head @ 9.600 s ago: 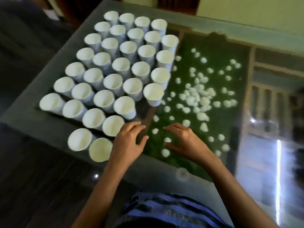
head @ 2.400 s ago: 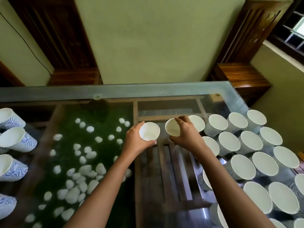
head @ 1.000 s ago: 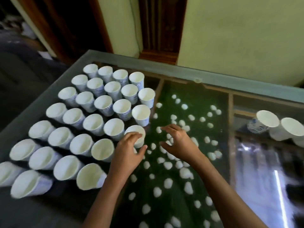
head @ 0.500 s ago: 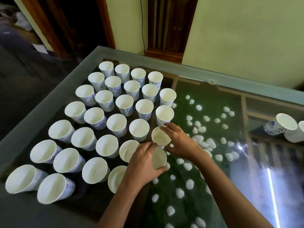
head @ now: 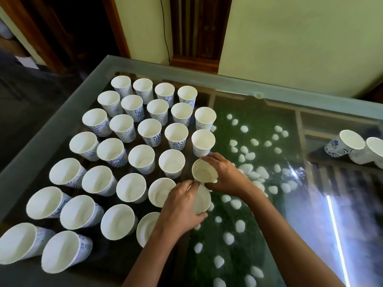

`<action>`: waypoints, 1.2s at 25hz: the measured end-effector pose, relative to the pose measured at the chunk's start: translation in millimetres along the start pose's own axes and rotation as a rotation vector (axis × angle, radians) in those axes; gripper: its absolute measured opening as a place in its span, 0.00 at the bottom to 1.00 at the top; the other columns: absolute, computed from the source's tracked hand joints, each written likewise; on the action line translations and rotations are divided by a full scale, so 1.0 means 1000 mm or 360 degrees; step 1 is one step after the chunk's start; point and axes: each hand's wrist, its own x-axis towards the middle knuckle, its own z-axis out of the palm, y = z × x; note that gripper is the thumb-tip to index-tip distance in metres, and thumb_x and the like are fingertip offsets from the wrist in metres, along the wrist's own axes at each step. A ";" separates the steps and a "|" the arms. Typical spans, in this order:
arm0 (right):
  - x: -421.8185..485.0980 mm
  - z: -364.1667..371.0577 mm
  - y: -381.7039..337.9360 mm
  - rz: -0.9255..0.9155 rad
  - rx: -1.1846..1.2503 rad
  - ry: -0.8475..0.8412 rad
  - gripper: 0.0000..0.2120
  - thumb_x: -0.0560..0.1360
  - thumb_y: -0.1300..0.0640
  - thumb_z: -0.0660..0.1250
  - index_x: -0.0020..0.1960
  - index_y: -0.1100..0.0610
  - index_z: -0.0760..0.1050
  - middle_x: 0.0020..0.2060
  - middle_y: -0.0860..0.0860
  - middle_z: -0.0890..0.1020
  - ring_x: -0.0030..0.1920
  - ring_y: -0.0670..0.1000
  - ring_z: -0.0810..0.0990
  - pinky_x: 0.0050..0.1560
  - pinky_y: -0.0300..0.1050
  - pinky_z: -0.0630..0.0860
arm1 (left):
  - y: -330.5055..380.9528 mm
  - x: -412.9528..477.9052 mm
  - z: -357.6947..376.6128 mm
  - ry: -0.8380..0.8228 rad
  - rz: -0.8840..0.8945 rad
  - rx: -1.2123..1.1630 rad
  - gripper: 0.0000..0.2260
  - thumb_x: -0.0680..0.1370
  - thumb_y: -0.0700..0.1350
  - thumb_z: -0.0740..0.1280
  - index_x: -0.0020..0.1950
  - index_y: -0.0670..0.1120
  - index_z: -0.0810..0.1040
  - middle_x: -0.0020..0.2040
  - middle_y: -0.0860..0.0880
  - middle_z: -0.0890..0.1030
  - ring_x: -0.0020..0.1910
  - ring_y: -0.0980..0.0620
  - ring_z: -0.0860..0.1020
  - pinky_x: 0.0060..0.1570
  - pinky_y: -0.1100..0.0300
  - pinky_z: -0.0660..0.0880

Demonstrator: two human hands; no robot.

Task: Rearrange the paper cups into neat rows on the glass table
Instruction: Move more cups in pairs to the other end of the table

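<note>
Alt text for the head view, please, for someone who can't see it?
Left hand grips the nearer cup, right hand the farther cup, at the right end of rows of paper cups on a glass table; white pebbles lie beneath.

Only two hands and forearms of the person showed, the left hand (head: 180, 206) and the right hand (head: 223, 175) both bare, with the knuckles showing as low ridges across their backs. The left forearm (head: 149, 255) and the right forearm (head: 290, 235) were bare as well, slim and smooth, uncovered from the wrists down to the lower edge of the view, so any sleeve lay out of sight. The fingers (head: 209, 157) were slender, their nails too small and blurred to make out.
</note>
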 end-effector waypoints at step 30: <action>-0.246 -0.171 0.320 0.1014 0.0078 0.0891 0.34 0.62 0.59 0.77 0.65 0.64 0.69 0.60 0.60 0.73 0.59 0.60 0.73 0.59 0.44 0.66 | 0.357 0.201 0.168 -0.0146 0.0346 -0.0215 0.32 0.63 0.51 0.77 0.64 0.41 0.72 0.62 0.44 0.73 0.60 0.46 0.72 0.59 0.59 0.66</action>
